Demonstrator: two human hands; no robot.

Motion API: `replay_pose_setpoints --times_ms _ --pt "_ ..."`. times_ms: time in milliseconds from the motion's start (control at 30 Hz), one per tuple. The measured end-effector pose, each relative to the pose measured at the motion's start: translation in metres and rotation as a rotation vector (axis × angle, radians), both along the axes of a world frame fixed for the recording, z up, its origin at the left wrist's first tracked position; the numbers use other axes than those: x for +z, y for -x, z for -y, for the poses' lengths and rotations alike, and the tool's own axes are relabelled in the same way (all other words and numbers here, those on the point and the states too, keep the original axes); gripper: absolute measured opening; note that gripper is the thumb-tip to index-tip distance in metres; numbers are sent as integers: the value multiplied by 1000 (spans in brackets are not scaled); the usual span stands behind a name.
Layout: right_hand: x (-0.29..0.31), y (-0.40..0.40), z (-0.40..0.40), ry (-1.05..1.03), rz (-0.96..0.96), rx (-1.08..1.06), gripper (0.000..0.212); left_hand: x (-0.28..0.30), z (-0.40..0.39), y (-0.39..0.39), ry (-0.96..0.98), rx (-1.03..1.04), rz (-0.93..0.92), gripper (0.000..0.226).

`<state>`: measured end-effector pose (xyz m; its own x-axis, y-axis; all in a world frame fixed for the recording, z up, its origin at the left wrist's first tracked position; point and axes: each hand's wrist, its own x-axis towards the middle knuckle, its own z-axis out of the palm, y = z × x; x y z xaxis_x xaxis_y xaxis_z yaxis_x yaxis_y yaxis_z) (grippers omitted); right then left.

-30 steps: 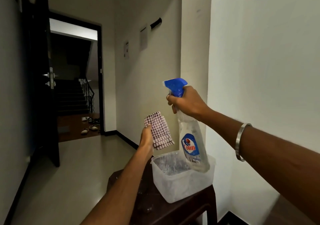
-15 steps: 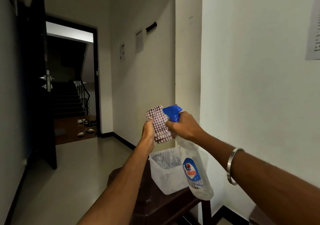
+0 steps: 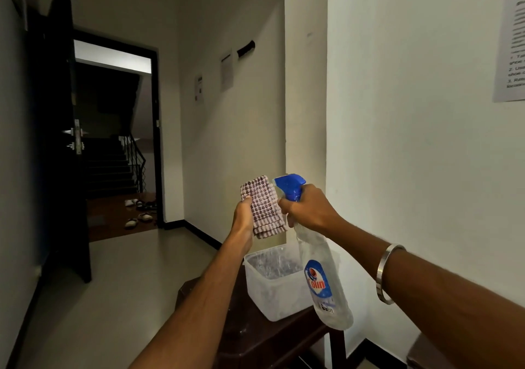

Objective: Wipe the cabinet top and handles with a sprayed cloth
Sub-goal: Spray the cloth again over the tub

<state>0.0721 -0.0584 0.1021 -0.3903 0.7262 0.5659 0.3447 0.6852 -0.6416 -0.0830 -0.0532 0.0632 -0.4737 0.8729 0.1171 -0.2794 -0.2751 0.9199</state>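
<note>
your left hand (image 3: 243,217) pinches the folded checked cloth (image 3: 263,207) upright, its face touching the blue nozzle of the spray bottle (image 3: 318,258) your right hand (image 3: 308,209) is wrapped around. both hang above the clear tub (image 3: 274,289) on the dark table (image 3: 255,337), wall close right, open corridor left.

We see the folded checked cloth (image 3: 262,206) just left of the clear blue-capped spray bottle (image 3: 321,272), both above the translucent plastic tub (image 3: 272,292) on the dark wooden surface (image 3: 255,337).
</note>
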Motion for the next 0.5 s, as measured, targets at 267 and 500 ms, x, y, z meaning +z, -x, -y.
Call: replay_pose_setpoints --times_ms 267,500 --pt "0 -14 1 -32 68 -23 15 1 -2 -6 -2 -4 3 33" --pt "-13 -21 12 18 145 58 20 2 0 -8 0 -21 36 35"
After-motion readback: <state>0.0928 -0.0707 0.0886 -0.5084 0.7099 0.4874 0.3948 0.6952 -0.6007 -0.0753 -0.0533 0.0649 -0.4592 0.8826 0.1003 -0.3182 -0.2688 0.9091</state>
